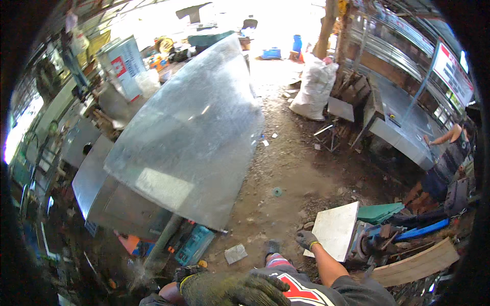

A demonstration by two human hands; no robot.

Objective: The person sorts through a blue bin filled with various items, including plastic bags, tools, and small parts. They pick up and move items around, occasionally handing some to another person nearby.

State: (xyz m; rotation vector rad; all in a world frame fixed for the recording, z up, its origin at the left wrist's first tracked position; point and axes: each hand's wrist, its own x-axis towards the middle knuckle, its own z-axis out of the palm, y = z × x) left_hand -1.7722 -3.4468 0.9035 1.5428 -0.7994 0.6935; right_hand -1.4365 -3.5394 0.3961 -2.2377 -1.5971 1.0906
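Note:
My left hand [232, 291], in a dark knitted glove with a yellow cuff, is raised close in front of my body at the lower edge. Its fingers stretch to the right, with nothing visible in them. Out to the right, my gloved right hand [307, 238] hangs low with loose fingers, and appears to hold nothing. It overlaps the left edge of a pale square board [334, 231]; I cannot tell whether it touches. Ahead on the left lies a large sheet of shiny metal [189, 127], its near corner close to a teal tool case [195, 246].
A dirt path [275, 168] runs ahead, with a flat stone piece [235, 253] near my foot. A stuffed white sack [314, 86] stands beyond. At right, another person [451, 158] reaches over a metal-topped bench [403, 140]. Curved wood [418, 262] lies at the lower right.

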